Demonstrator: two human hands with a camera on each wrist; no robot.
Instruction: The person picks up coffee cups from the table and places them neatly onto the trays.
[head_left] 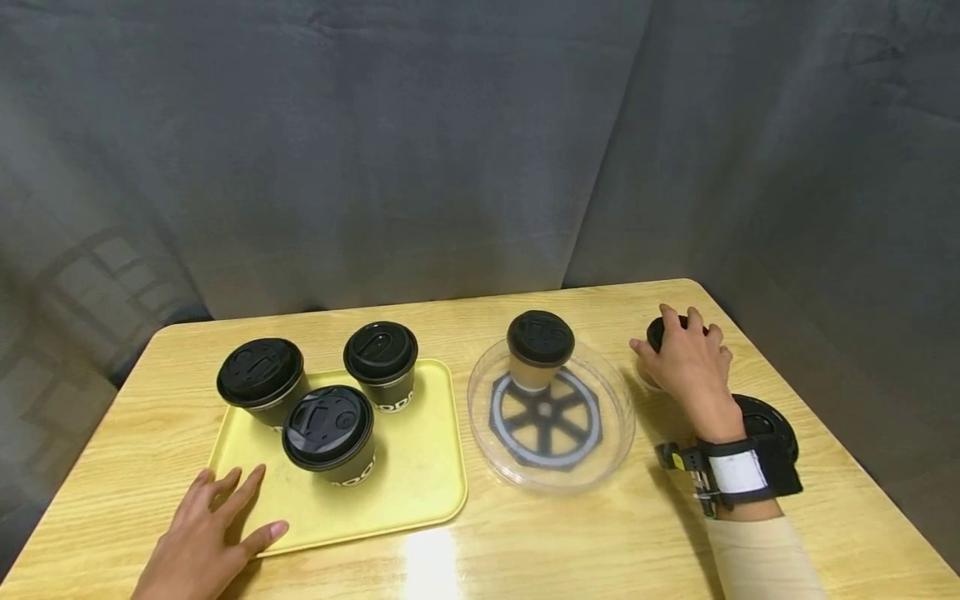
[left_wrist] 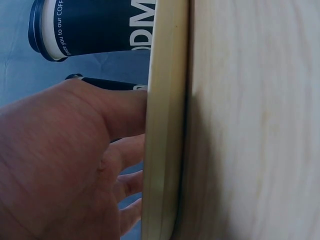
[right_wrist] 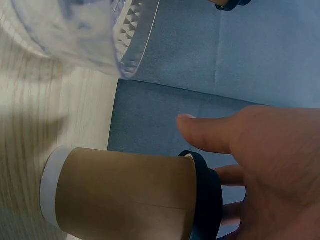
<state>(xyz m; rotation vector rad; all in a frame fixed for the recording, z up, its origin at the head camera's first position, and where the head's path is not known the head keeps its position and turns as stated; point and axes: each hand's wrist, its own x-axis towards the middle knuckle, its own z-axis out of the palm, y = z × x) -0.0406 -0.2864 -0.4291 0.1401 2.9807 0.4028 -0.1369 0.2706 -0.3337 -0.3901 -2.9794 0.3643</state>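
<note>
My right hand (head_left: 686,354) reaches over a brown paper cup (right_wrist: 125,192) with a black lid, at the table's back right. Its fingers spread around the lid, and the thumb stands apart from the cup in the right wrist view; whether the far fingers touch the lid is unclear. Low on the left, my left hand (head_left: 202,533) lies spread at the near left corner of a yellow tray (head_left: 412,500), thumb and fingers touching its rim. On that tray stand three black lidded coffee cups (head_left: 330,429) with white lettering.
A clear round dish (head_left: 622,433) with a dark spoked wheel shape at its base sits mid-table; another brown lidded cup (head_left: 534,371) stands in it. Beside my right wrist is a black-lidded object (head_left: 768,425), partly hidden. A grey curtain (head_left: 390,150) hangs behind.
</note>
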